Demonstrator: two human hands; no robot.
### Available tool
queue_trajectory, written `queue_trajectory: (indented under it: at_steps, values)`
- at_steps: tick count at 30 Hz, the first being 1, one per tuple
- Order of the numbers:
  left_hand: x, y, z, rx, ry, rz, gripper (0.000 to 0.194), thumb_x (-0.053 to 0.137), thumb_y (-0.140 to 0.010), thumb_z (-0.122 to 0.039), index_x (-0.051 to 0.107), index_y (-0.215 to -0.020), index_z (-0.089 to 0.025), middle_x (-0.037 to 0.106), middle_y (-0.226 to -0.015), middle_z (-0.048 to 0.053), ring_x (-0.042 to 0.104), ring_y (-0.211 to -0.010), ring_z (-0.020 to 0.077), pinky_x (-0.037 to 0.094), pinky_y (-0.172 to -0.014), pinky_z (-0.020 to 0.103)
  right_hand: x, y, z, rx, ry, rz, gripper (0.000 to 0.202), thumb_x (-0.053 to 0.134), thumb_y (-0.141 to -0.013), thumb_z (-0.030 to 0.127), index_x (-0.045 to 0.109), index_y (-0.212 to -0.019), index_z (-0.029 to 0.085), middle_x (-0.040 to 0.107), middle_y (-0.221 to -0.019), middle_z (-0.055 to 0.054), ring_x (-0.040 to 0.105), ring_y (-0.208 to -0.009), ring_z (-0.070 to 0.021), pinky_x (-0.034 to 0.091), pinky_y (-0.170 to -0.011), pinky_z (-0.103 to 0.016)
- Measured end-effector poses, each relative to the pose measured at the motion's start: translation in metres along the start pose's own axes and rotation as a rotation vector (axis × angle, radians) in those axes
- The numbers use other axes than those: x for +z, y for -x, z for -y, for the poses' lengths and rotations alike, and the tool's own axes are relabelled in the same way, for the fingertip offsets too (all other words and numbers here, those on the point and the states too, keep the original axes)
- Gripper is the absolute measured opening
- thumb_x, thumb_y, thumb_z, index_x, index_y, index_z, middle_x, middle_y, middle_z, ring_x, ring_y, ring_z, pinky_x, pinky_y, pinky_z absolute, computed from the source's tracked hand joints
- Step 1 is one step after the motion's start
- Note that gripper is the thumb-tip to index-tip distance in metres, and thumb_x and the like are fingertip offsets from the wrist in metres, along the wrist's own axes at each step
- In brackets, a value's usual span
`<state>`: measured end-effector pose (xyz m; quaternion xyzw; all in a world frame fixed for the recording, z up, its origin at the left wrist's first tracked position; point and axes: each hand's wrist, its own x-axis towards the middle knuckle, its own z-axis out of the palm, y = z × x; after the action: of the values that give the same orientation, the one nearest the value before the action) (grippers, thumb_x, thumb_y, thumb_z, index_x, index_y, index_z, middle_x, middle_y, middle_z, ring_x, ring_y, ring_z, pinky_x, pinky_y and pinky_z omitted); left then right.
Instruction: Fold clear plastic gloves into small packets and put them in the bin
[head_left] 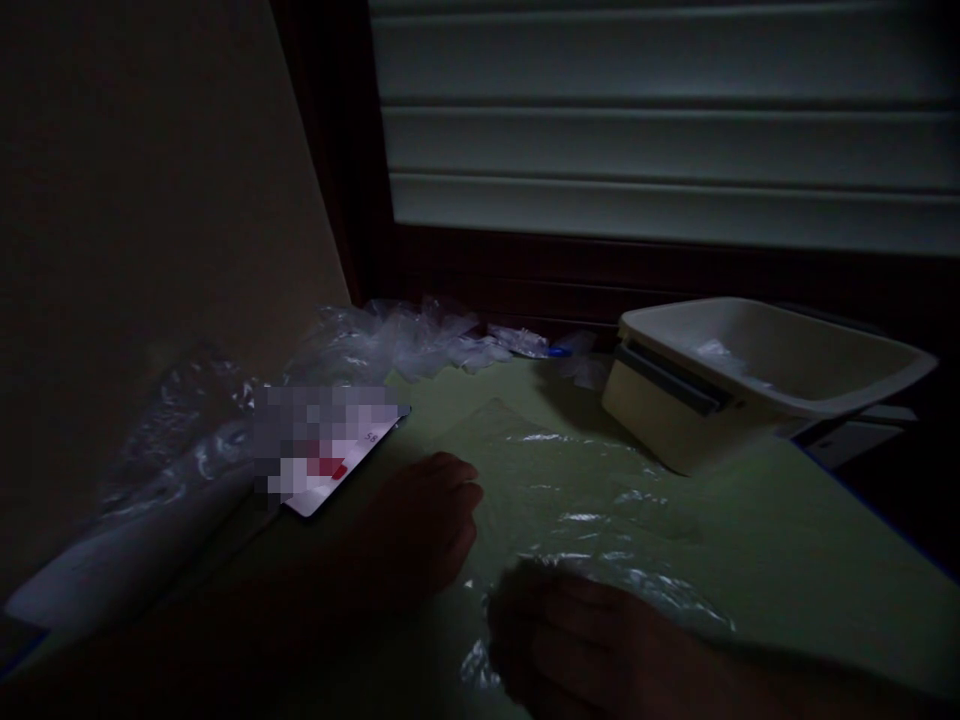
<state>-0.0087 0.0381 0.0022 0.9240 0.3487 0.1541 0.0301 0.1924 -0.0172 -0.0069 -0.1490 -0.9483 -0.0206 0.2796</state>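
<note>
A clear, shiny plastic sheet or bag lies wrinkled on the green tabletop in front of me. My left hand rests at its left edge with fingers curled together; whatever may be inside them is hidden. Nearer to me, my right hand presses down over the front part of the plastic, fingers bent and side by side. A dark patch shows at its fingertips, too dim to name. Just left of my left hand is a flat white card or packet with a red mark, partly blurred out.
A cream plastic bin with a dark handle stands at the back right, some clear plastic inside. Crumpled clear plastic lines the back and left of the green table. Behind rise a slatted shutter and a wall. The light is very dim.
</note>
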Motion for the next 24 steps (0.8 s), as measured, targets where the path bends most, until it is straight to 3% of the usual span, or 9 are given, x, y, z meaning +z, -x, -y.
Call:
queue_trajectory:
  at_steps: [5, 13, 24]
  values:
    - [0.002, -0.001, 0.001, 0.010, 0.007, 0.032, 0.016, 0.046, -0.080, -0.006, 0.059, -0.086, -0.013, 0.060, -0.100, 0.010, 0.055, -0.096, 0.0224, 0.049, -0.085, 0.036, -0.006, 0.002, 0.006, 0.024, 0.067, 0.040, 0.028, 0.042, -0.097, 0.013, 0.069, -0.090, 0.011, 0.073, -0.084, -0.006, 0.066, -0.081, -0.0177, 0.051, -0.086, -0.028]
    - [0.004, 0.000, -0.002, 0.034, 0.027, -0.087, 0.016, 0.045, -0.085, -0.010, 0.060, -0.089, -0.015, 0.062, -0.103, 0.010, 0.057, -0.097, 0.0219, 0.049, -0.089, 0.036, -0.001, 0.002, 0.000, 0.044, 0.057, 0.031, 0.025, 0.044, -0.095, 0.012, 0.068, -0.088, 0.012, 0.071, -0.080, -0.007, 0.065, -0.078, -0.0171, 0.053, -0.081, -0.029]
    - [0.008, -0.001, -0.006, 0.045, 0.038, -0.108, 0.017, 0.045, -0.086, -0.010, 0.061, -0.089, -0.014, 0.062, -0.107, 0.011, 0.057, -0.104, 0.0218, 0.049, -0.091, 0.036, -0.015, -0.001, 0.011, -0.051, 0.184, 0.081, 0.039, 0.031, -0.097, 0.010, 0.070, -0.095, 0.010, 0.074, -0.094, -0.007, 0.065, -0.086, -0.0202, 0.050, -0.088, -0.032]
